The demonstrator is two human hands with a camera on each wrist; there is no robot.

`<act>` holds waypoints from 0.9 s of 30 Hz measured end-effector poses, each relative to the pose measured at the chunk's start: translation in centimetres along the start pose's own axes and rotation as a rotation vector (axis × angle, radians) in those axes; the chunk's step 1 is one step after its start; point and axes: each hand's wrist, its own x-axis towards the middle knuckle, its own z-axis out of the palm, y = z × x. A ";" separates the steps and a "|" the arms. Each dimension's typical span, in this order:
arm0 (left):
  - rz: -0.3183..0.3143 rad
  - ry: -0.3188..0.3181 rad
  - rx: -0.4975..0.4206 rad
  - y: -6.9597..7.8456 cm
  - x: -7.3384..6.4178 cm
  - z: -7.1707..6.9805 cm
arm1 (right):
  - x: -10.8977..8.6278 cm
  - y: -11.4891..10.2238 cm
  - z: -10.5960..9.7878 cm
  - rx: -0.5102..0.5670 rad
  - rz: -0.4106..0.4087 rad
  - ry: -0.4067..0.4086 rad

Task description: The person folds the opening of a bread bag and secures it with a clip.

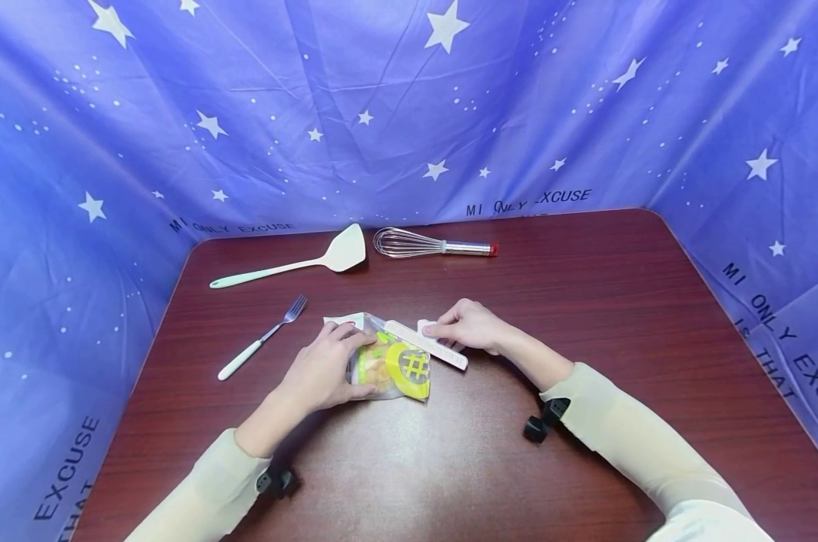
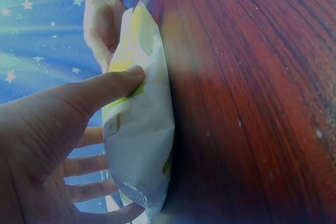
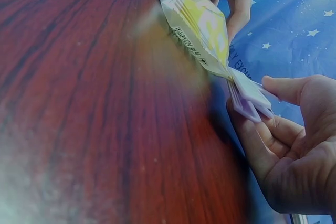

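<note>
Left hand [image 1: 322, 369] grips the bag [image 1: 412, 370], right hand [image 1: 472, 328] pinches the clip [image 1: 426, 345] at its edge. Looks mid-clipping or unclipping; next likely needs bag steady, clip squeezed

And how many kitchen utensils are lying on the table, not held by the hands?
3. The spatula is at the far left, the whisk lies to its right, and the fork is left of the left hand. Something small could be hidden under the bag.

Makeshift booth: starry drapes [image 1: 354, 83] around a table [image 1: 585, 278]
</note>
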 end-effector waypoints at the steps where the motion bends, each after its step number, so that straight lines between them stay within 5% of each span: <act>1: 0.000 0.000 -0.001 0.0 0.0 0.0 | 0.1 0.0 0.0 -0.004 0.000 0.001; 27: 0.016 0.009 -0.003 -0.1 0.1 0.1 | 1.9 -0.7 0.7 -0.026 0.000 0.016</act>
